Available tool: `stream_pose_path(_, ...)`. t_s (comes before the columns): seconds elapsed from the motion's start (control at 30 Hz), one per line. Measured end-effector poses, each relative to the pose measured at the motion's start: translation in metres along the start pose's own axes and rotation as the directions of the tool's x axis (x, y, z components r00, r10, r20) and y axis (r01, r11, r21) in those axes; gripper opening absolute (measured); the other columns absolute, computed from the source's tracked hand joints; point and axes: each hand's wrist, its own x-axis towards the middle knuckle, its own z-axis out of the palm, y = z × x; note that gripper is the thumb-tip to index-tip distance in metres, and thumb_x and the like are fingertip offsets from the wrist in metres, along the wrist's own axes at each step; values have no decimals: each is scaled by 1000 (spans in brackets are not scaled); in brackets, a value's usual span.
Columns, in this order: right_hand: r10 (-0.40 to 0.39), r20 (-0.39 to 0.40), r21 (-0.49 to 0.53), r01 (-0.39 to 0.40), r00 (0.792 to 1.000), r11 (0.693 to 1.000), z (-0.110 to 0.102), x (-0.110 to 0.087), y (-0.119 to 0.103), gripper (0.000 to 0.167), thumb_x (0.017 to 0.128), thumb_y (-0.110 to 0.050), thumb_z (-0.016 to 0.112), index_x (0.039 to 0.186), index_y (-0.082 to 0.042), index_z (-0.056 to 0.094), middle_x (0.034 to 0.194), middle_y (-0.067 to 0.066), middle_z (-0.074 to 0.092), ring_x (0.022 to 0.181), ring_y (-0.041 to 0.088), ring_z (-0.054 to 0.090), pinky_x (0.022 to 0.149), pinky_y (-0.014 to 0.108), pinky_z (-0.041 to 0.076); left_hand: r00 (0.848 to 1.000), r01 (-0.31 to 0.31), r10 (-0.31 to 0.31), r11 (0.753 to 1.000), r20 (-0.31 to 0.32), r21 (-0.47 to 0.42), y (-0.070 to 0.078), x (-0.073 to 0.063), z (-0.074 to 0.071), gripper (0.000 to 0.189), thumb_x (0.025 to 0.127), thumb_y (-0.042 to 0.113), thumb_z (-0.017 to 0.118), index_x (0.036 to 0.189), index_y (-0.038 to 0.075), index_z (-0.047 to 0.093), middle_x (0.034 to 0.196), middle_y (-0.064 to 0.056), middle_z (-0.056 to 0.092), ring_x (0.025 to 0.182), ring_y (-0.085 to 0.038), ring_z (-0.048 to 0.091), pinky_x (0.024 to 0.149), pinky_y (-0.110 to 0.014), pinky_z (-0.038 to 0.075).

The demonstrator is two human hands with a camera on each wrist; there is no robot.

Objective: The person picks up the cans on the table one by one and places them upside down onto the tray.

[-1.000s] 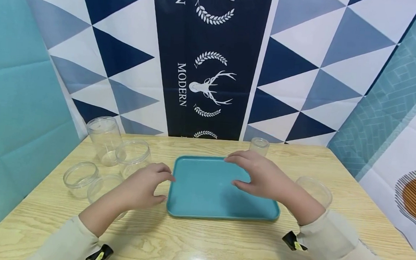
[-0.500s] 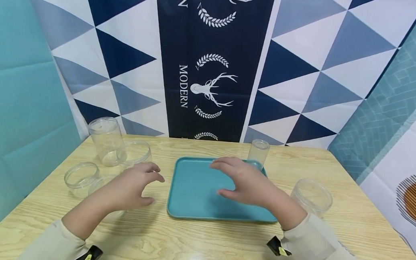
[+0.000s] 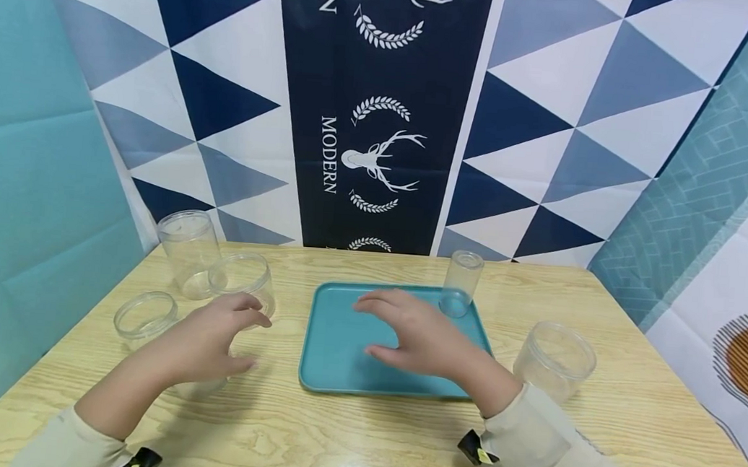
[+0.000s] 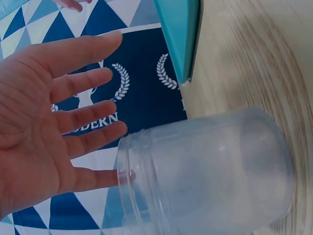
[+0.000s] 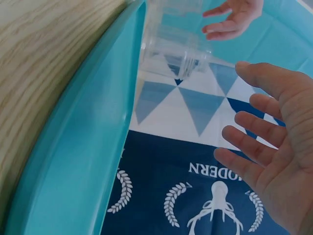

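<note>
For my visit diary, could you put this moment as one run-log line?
left hand: fingers spread, empty, by clear jars | right hand: empty, above teal tray | small jar: at tray's far right corner

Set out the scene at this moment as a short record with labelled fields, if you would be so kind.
Surface: light wooden table
Middle: blue-green tray
On tray: narrow jar, near the far right corner
Left side: tall jar, wide jar, short jar, partly hidden jar
Right side: squat jar
Jar look: clear
Left grip: fingers spread, holding nothing, near jars; touch unclear
Right grip: fingers apart, holding nothing, above tray
Backdrop: triangles, deer heads, "MODERN" lettering
</note>
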Motion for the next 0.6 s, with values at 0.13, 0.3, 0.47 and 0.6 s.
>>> stream_pose_path(0.13, -11, 1, -3, 11, 1000, 1000, 6, 4, -1, 55, 85, -27, 77, 132, -7, 57, 134, 6, 56, 125, 23, 51, 102, 39, 45, 999, 29, -28, 999, 28, -19, -3, -5, -3, 48, 69, 16, 87, 112, 7, 68, 122, -18, 56, 109, -37, 56, 88, -50, 50)
stream_pose_path(0.3, -28, 9, -10, 28, 1000, 1000, 13, 10, -3, 54, 85, -28, 76, 132, -8, 57, 133, 7, 57, 124, 23, 52, 99, 37, 47, 998, 44, -43, 999, 46, -22, -6, -10, -6, 51, 68, 17, 88, 113, 7, 67, 122, -20, 55, 110, -39, 55, 87, -51, 50)
stream_pose_path(0.47, -21, 28, 4, 20, 999, 1000, 19, 18, -6, 55, 86, -29, 75, 134, -9, 56, 135, 7, 55, 126, 23, 50, 102, 38, 45, 997, 54, -52, 998, 51, -28, -10, -15, -7, 53, 67, 17, 88, 115, 7, 66, 124, -21, 54, 111, -41, 54, 87, -53, 50)
stream_pose_path(0.6, -6, 53, 30, 4, 999, 1000, 24, 25, -10, 58, 86, -31, 75, 136, -10, 54, 138, 7, 53, 129, 23, 48, 105, 39, 42, 997, 58, -56, 998, 48, -34, -14, -19, -9, 54, 67, 17, 87, 116, 8, 66, 126, -23, 53, 114, -45, 52, 88, -56, 48)
